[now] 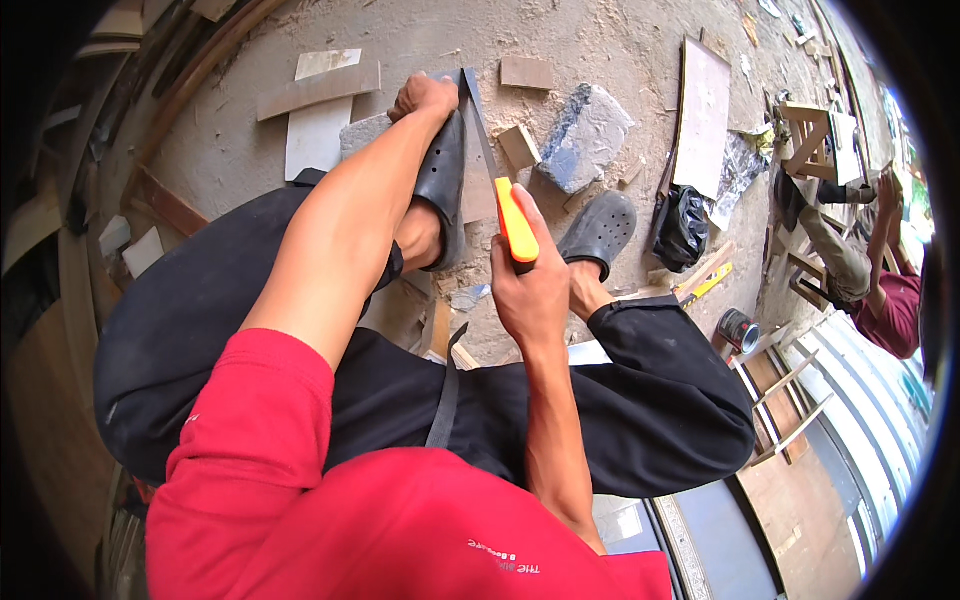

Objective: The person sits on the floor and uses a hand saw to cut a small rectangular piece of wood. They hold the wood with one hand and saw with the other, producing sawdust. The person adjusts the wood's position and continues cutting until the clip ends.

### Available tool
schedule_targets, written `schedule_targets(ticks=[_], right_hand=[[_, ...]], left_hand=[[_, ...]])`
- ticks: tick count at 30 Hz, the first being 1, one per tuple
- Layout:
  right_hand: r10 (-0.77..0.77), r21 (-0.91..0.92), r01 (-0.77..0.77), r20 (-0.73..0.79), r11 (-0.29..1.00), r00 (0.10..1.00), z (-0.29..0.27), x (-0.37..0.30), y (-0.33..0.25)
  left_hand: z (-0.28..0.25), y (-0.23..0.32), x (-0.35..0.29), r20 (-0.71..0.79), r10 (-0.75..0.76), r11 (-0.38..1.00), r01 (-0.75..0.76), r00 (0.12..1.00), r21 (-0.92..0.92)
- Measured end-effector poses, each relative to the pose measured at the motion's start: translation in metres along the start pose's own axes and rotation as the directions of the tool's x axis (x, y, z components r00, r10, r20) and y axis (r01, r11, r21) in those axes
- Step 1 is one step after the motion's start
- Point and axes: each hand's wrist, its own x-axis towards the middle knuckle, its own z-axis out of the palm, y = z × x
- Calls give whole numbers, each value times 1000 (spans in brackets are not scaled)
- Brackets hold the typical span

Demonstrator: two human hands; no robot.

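My right hand (530,290) is wrapped round the yellow and orange handle (516,220) of a handsaw. Its dark blade (480,130) points away from me, the tip close beside my left hand (425,97). That hand is closed, knuckles up, just past the toe of my left black clog (440,185); what its fingers grip is hidden. A brown flat board (478,198) shows between the clog and the blade, partly covered by both. To the right of the blade lies a small wood block (519,147).
A blue-stained concrete block (585,138) stands before my right clog (600,228). Board offcuts (320,90) lie at far left. On the right are a long panel (700,120), a black plastic bag (680,230), a can (738,330) and another person (885,315) seated.
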Motion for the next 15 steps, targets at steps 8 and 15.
schedule_targets(ticks=[8, 15], right_hand=[[-16, -90, 21, 50, 996, 999, -9, 7, -17], [5, -136, 0, 34, 991, 999, -17, 19, -2]], left_hand=[[4, -2, 2, 100, 55, 998, -51, 993, -42], [13, -18, 62, 229, 96, 989, -118, 969, 84]])
